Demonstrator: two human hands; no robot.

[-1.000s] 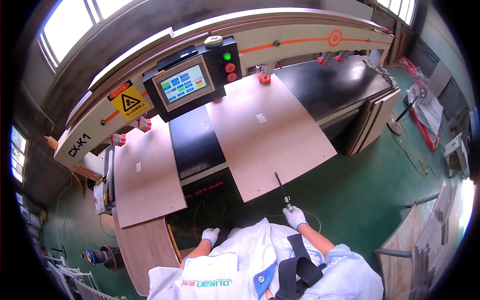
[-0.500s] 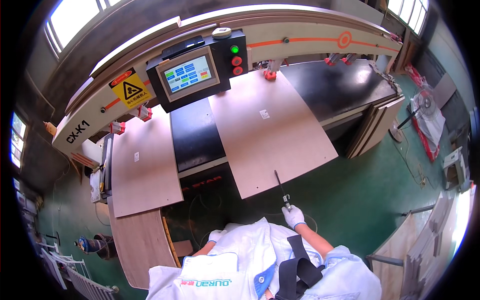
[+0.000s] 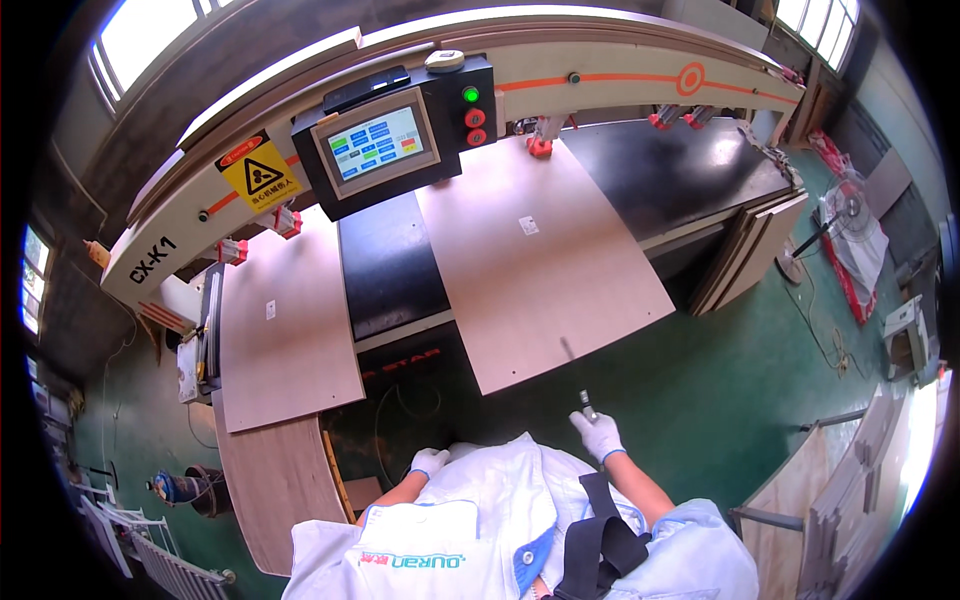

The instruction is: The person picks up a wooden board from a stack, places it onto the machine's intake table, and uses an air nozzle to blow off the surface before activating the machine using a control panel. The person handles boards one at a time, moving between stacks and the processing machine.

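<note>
My gloved right hand [image 3: 598, 432] is closed around an air blow gun [image 3: 586, 402], whose long thin nozzle, blurred, points at the near edge of a pale wooden panel [image 3: 543, 270] on a black machine bed [image 3: 388, 270]. My gloved left hand [image 3: 430, 460] is low beside my body, fingers curled; whatever is inside them is hidden. A second panel [image 3: 290, 350] lies to the left. Above the bed, the machine's beam [image 3: 625, 82] carries red-tipped heads [image 3: 540, 143] and a touchscreen box [image 3: 377, 145] with buttons.
A wooden board [image 3: 262, 480] extends low at left, near a drum [image 3: 205, 490]. Boards lean at the bed's right end [image 3: 750, 250], with a standing fan [image 3: 845, 215] beyond. More panels [image 3: 840, 480] stand at lower right. A hose [image 3: 380, 430] lies on the green floor.
My right hand has shifted slightly right with the blow gun, whose nozzle now blurs. My left hand has moved a little right and up. The view has shifted slightly.
</note>
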